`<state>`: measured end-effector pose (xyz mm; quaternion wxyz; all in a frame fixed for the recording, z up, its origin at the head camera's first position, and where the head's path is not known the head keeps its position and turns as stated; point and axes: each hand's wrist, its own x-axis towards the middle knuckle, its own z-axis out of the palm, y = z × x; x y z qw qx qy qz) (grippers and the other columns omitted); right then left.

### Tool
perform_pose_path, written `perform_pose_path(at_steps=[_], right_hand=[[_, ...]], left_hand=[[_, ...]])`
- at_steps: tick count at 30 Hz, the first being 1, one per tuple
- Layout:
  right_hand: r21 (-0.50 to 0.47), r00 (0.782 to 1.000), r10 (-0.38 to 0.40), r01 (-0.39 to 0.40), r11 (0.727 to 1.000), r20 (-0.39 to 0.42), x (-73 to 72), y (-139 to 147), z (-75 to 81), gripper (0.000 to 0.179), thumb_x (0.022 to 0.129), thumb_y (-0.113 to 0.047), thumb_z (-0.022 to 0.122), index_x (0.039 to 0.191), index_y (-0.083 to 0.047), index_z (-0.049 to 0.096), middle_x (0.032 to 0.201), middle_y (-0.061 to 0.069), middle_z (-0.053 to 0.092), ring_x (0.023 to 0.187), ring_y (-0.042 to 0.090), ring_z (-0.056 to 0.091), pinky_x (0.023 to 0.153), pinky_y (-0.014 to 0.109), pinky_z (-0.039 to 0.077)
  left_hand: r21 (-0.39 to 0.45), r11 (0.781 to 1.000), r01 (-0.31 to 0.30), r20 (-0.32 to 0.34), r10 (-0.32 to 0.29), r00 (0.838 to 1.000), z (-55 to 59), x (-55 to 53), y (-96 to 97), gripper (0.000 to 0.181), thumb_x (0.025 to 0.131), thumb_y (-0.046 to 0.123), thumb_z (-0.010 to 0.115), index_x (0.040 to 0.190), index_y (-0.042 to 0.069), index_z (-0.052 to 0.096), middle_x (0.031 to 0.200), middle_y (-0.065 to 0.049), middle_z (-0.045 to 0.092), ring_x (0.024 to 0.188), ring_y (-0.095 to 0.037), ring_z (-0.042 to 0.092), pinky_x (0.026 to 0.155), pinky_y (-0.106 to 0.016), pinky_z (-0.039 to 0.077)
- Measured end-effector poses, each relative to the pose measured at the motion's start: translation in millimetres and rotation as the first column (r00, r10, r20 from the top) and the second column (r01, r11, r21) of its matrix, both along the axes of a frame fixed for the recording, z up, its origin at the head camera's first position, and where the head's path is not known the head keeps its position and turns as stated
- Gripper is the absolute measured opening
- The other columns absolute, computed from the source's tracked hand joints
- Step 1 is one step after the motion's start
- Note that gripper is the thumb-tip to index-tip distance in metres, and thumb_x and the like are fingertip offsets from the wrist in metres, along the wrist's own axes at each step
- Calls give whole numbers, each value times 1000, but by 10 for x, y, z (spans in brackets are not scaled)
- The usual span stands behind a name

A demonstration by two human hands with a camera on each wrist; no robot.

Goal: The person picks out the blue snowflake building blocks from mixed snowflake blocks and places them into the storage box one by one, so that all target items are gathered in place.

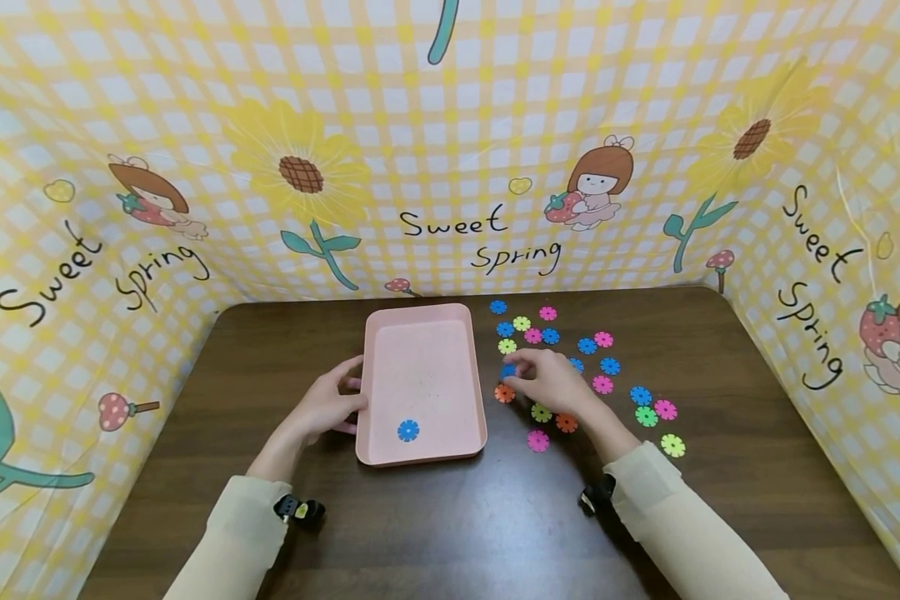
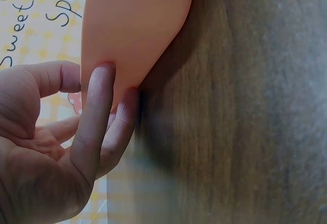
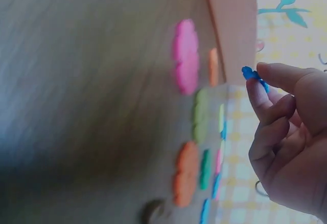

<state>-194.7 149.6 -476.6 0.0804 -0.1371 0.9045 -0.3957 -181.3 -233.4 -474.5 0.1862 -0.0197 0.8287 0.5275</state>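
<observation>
The right hand (image 1: 557, 385) pinches a blue notched plastic disc (image 1: 507, 372) beside a roomy pink rectangular plastic tray (image 1: 423, 358). The left hand (image 1: 328, 403), fingers parted, touches its left edge.

black words "Sweet (image 1: 453, 222) Spring (image 1: 517, 256)" on the yellow checked cloth (image 1: 435, 125), once at the back, once on each side

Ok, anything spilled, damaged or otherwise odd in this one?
Nothing stands out. The colourful discs lie loose on the table right of the tray, but the tray sits upright, so nothing suggests a spill. No damage shows. The right hand pinches a blue disc, and that grip looks ordinary.
</observation>
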Motion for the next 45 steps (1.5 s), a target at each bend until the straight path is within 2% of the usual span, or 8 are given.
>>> perform_pose_path(at_steps=[4,6,11,19,26,30,35,45], right_hand=[[-64,1000,19,-20,998,-15,48,-101,84,39,97,-27,76,131,-11,71,97,-2,68,86,17,66,69,35,54],[-95,999,38,-39,995,-15,67,-164,115,38,97,-27,75,132,-11,71,98,-2,68,86,19,68,69,35,55],[-150,996,87,-91,984,-29,93,-351,134,37,97,-23,75,132,-9,71,97,-2,70,73,21,66,60,32,51],[-156,983,182,-185,970,-33,123,-795,81,34,97,-19,74,129,-7,72,94,-3,70,53,10,46,50,25,41],[-163,974,228,-226,960,-7,160,-1137,14,33,96,-14,73,127,-6,72,92,-4,69,68,10,59,59,24,49],[-142,977,210,-206,968,16,168,-1280,-25,32,95,-15,74,127,-8,72,90,-5,67,78,10,62,65,24,52],[-104,983,183,-180,978,22,162,-1401,-129,28,95,-15,75,122,-9,74,86,-6,65,80,10,60,72,26,52],[28,987,157,-157,987,-15,133,-1472,-221,26,97,-24,74,121,-14,74,77,-9,61,71,9,55,66,25,45]], left_hand=[[-3,1000,3,-1,-3,1000,5,-4,5,82,92,5,64,165,12,26,138,-28,48,87,-30,70,63,-45,64],[-4,1000,5,-2,-5,1000,7,-6,5,82,92,5,64,165,11,26,138,-28,48,87,-30,70,63,-45,64],[-6,1000,7,-8,-7,1000,18,-14,0,82,92,4,63,165,11,26,137,-28,49,86,-29,70,63,-44,64],[0,1000,2,1,-2,1000,-1,19,-21,81,93,4,63,165,12,26,138,-29,48,86,-29,71,63,-44,64],[5,1000,-6,2,6,1000,-25,7,-28,82,91,3,62,165,13,28,137,-29,49,84,-29,71,64,-44,64],[4,1000,-10,2,10,1000,-11,1,-22,81,91,3,62,164,13,28,137,-28,50,84,-29,71,64,-44,64],[5,1000,-4,2,4,1000,6,1,-16,81,92,4,63,164,13,28,138,-28,49,86,-29,71,65,-44,64],[13,1000,1,2,-1,1000,-7,-3,-10,81,93,4,63,165,12,27,138,-29,49,86,-30,71,64,-45,64]])
